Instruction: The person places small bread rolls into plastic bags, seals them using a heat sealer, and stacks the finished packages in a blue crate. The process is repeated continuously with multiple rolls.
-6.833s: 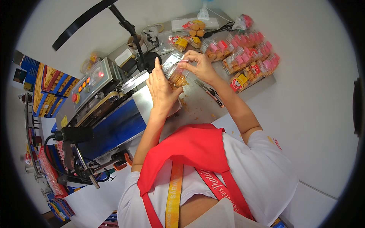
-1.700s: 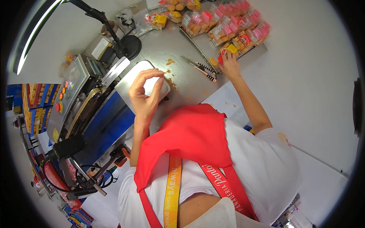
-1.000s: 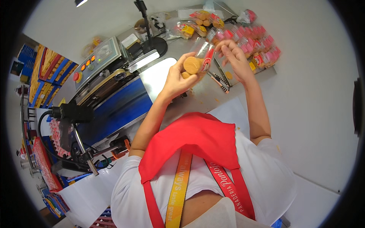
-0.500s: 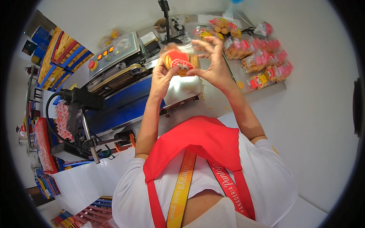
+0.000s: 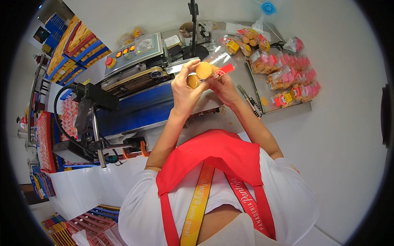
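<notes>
My left hand (image 5: 184, 88) grips a clear bag of round golden biscuits (image 5: 204, 70) with a red label, fingers wrapped round its left side. My right hand (image 5: 221, 88) is closed on the bag from the lower right, partly behind it. The bag's clear top sticks out to the upper right. Behind it is a machine with lit buttons and a red knob (image 5: 138, 61), beside a blue conveyor belt (image 5: 123, 115). Utility knives (image 5: 251, 102) lie on the steel table (image 5: 197, 125) to the right of my hands.
At the right, a metal tray (image 5: 269, 110) holds several bagged biscuit packs (image 5: 283, 78). More packs (image 5: 250, 39) lie at the back, near a lamp post (image 5: 193, 33). A black mounted device (image 5: 90, 98) juts over the conveyor's left end. Stacked biscuit crates (image 5: 78, 49) stand at far left.
My right hand went to the packs, and a bag is now in both hands. Over the last half second the bag has turned, its label swinging right, and my right hand has dropped lower.
</notes>
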Action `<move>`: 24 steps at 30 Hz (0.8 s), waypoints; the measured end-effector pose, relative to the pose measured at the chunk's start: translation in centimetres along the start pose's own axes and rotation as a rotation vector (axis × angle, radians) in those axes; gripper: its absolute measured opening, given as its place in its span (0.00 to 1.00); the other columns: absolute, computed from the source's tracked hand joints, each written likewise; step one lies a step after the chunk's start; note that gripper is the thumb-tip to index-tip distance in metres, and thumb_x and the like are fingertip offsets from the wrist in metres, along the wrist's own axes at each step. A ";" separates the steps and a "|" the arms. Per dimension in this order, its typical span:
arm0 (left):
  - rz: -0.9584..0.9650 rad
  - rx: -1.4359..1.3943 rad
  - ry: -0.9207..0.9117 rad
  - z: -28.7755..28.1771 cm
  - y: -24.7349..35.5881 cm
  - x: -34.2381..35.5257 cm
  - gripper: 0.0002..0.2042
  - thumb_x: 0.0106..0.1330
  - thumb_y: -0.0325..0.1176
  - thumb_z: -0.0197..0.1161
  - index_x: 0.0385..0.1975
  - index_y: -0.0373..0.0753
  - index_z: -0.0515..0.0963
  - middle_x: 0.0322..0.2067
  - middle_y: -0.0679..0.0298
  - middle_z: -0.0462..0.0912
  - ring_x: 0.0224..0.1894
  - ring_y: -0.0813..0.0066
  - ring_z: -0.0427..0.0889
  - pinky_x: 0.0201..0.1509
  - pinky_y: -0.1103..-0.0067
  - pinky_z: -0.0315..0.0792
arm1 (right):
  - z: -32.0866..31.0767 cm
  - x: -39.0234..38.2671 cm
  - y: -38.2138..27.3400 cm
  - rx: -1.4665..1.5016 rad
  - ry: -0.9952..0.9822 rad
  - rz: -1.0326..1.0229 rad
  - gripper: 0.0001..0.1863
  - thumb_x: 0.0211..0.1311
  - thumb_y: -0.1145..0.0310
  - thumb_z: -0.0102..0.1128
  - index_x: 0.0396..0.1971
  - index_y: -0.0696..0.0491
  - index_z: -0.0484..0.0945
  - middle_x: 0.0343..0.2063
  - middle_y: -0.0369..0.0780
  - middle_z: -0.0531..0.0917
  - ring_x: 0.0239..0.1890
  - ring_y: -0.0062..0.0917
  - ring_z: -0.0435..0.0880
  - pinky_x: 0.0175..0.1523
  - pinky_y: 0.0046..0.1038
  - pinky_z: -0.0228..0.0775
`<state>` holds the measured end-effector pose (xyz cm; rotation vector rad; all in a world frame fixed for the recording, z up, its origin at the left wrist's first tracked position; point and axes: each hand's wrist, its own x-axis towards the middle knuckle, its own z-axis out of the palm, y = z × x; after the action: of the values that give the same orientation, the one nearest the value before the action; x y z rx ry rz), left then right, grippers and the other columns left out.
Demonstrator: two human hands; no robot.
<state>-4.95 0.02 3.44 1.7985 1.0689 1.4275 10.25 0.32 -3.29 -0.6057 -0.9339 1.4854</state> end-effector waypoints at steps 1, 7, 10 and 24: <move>-0.039 -0.059 -0.008 -0.1 0.0 0.2 0.22 0.56 0.27 0.70 0.51 0.37 0.72 0.45 0.58 0.82 0.49 0.72 0.80 0.56 0.78 0.70 | -0.6 -0.1 -0.1 -0.153 0.017 -0.086 0.18 0.63 0.67 0.60 0.49 0.56 0.66 0.46 0.40 0.79 0.47 0.24 0.80 0.51 0.29 0.74; -0.663 -1.381 -0.130 -1.1 -5.4 0.9 0.18 0.72 0.43 0.48 0.53 0.38 0.71 0.49 0.59 0.78 0.51 0.69 0.78 0.55 0.70 0.73 | 4.6 -1.7 -7.3 -0.346 -0.114 -0.160 0.28 0.67 0.39 0.36 0.45 0.52 0.57 0.42 0.51 0.80 0.44 0.33 0.81 0.47 0.33 0.78; -0.639 -1.581 -0.301 -0.8 -6.9 0.8 0.19 0.72 0.44 0.47 0.55 0.39 0.70 0.51 0.59 0.76 0.50 0.68 0.77 0.55 0.71 0.73 | 5.9 -2.1 -7.8 -0.345 -0.080 -0.152 0.25 0.68 0.46 0.45 0.46 0.54 0.54 0.44 0.52 0.78 0.46 0.34 0.81 0.46 0.33 0.79; 0.000 -0.044 0.016 -0.9 -9.4 -1.2 0.21 0.60 0.23 0.63 0.51 0.36 0.62 0.54 0.55 0.76 0.43 0.76 0.78 0.46 0.81 0.74 | -1.1 0.6 2.1 -0.914 0.165 -0.318 0.19 0.56 0.74 0.63 0.43 0.58 0.63 0.41 0.48 0.78 0.44 0.38 0.81 0.46 0.34 0.76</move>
<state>-8.03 3.59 -4.84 1.7593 1.0378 1.4562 9.95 1.17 -5.53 -1.1456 -1.4918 0.6554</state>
